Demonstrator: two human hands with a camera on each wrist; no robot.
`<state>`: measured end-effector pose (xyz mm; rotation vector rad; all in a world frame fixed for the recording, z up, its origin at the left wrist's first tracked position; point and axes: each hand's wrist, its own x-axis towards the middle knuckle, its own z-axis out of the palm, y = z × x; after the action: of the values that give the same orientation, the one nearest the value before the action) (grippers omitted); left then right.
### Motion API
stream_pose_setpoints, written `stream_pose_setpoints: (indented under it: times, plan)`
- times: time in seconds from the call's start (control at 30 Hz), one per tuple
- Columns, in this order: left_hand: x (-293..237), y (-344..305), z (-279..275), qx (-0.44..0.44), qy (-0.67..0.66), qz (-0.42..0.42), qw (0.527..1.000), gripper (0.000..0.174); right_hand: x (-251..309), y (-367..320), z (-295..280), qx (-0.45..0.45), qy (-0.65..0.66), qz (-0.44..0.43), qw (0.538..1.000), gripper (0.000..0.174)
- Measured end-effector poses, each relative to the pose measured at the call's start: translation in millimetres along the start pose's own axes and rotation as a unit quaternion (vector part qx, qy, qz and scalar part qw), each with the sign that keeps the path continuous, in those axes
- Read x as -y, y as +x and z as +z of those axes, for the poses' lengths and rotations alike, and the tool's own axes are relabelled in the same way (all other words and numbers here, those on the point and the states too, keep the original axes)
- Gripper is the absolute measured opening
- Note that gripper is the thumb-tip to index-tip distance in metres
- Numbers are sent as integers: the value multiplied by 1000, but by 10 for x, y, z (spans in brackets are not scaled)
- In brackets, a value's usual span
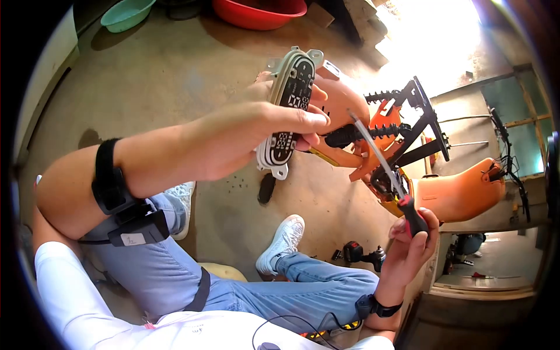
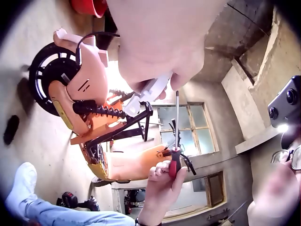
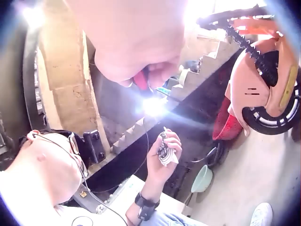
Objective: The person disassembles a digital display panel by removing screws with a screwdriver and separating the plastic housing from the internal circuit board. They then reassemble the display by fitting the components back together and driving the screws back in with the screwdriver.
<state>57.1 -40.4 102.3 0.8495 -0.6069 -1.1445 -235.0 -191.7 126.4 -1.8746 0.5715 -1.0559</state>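
Note:
My left hand (image 1: pixel 254 128) holds up an oval instrument display panel (image 1: pixel 298 87) with a pale rim, mounting tabs and printed digits on a dark face. The thumb lies across that face and fingers come round the far edge. In my right hand (image 1: pixel 408 254) is a screwdriver (image 1: pixel 413 217) with a red-and-black handle, pinched between thumb and fingers. Its long shaft slants up and left, the tip apart from the panel in the head view. The left wrist view shows the panel's pale edge (image 2: pixel 149 96) and the screwdriver (image 2: pixel 175 162).
Beyond the hands is a partly stripped orange scooter (image 1: pixel 341 99) with bare shock absorbers and a black frame. A cordless drill (image 1: pixel 363 254) lies on the floor by the right leg. A red basin (image 1: pixel 259 16) and a green basin (image 1: pixel 125 17) stand at the back.

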Motion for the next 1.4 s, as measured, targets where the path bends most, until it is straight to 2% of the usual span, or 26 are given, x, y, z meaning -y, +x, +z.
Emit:
stream_pose_setpoints:
  times: [0.07,0.23,0.33,0.53,0.6,1.23,1.4]
  plan:
    - [-57,-20,75,28,1,35,999,49,-28,-35,27,32,-1,-17,999,56]
    - [-44,9,78,23,-21,25,999,53,-47,-90,-27,35,2,-24,999,56]
    - [-22,29,66,24,-27,1,999,53,-31,-101,-42,14,24,6,1000,58]
    - [-11,35,102,19,-27,9,999,53,-36,-96,-22,33,-4,-17,999,57]
    - [-14,35,97,24,-34,4,999,53,-24,-94,-23,19,11,6,1000,59]
    - [-5,17,73,18,2,11,1000,47,27,-94,20,28,0,25,999,60]
    - [-3,38,69,19,49,65,996,46,5,-75,-52,14,20,8,1000,59]
